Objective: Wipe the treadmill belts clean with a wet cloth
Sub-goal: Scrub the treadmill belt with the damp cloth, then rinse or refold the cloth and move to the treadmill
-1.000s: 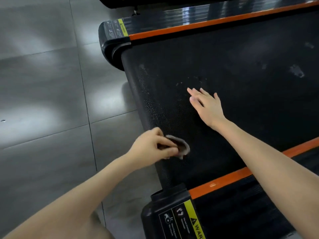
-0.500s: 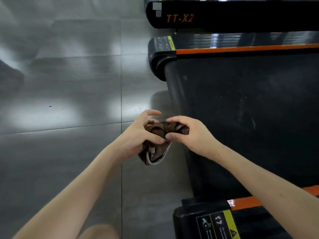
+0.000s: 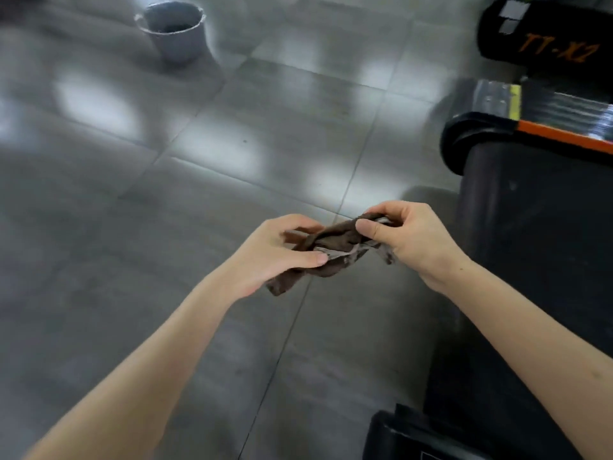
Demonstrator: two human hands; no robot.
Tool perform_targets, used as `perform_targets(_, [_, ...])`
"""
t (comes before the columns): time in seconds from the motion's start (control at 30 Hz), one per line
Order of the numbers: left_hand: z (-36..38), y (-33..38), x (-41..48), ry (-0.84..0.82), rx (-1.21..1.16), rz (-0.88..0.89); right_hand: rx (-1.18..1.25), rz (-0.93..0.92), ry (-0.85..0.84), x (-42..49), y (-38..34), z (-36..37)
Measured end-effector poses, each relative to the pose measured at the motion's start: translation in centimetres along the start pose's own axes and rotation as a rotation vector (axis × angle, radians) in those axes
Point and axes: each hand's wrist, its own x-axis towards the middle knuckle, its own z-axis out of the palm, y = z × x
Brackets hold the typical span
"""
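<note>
Between my two hands, a little below the middle of the view, hangs the brown cloth (image 3: 335,242), bunched and twisted, held in the air above the grey tiled floor (image 3: 132,260). My left hand (image 3: 278,257) has the end toward 8 o'clock. Its thumb presses the fabric from the near side against the curled fingers behind, and a loose corner droops out under the palm toward 7 o'clock. My right hand (image 3: 411,240) has the opposite end, at 3 o'clock of the cloth. Its thumb and forefinger pinch a fold at the top, the other fingers curl round the rest, and a short tail pokes out beneath the hand. A pale edge of the fabric shows along the underside between the two grips. Nothing but my fingers touches the cloth.

The black treadmill belt (image 3: 537,244) lies at 3 o'clock from my hands, apart from the cloth, with an orange stripe (image 3: 564,136) on its far rail at 2 o'clock. Past that, at 1 o'clock, sits a second machine (image 3: 550,51) marked TT-X2. A grey bucket (image 3: 174,31) stands on the floor well off at 11 o'clock, too blurred to tell what it holds.
</note>
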Motion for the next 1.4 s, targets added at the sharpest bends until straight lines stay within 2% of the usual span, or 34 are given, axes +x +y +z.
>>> perform_targets(0.1, [-1.9,0.3,-3.0,0.159,-0.042,-0.037,-0.042,-0.054,-0.007,-0.4,-2.4,2.4])
perform_targets(0.27, [-7.2,1.6,-9.4,0.467,-0.185,-0.149,-0.372,-0.161,0.039,-2.3,-7.7,6.8])
perform_targets(0.4, [-13.2,5.7,-15.3,0.665,-0.167,-0.211,-0.508,-0.128,0.050,-3.9,-14.2,9.0])
perform_targets(0.7, [-25.4,16.6,-31.7,0.815,-0.003,-0.585,-0.566,0.231,0.035,-7.1,-27.5,9.2])
perform_targets(0.83, [-30.1,20.8,-36.1,0.776,0.088,-0.678,-0.520,0.347,0.053,-7.2,-32.2,9.4])
perform_targets(0.97, [-34.4,24.5,-34.1,0.682,0.139,-0.698,-0.595,0.386,0.002,-4.6,-36.2,10.5])
perform_targets(1.1, [-38.3,27.9,-27.8,0.708,0.066,-0.695,-0.667,0.413,-0.041,1.0,-40.0,11.6])
perform_targets(1.27, [-43.8,33.9,-16.8,0.761,0.010,-0.710,-0.670,0.454,-0.106,11.9,-46.1,12.8])
perform_targets(1.4, [-49.1,38.5,-6.7,0.791,-0.039,-0.681,-0.739,0.378,-0.164,22.6,-51.8,14.1])
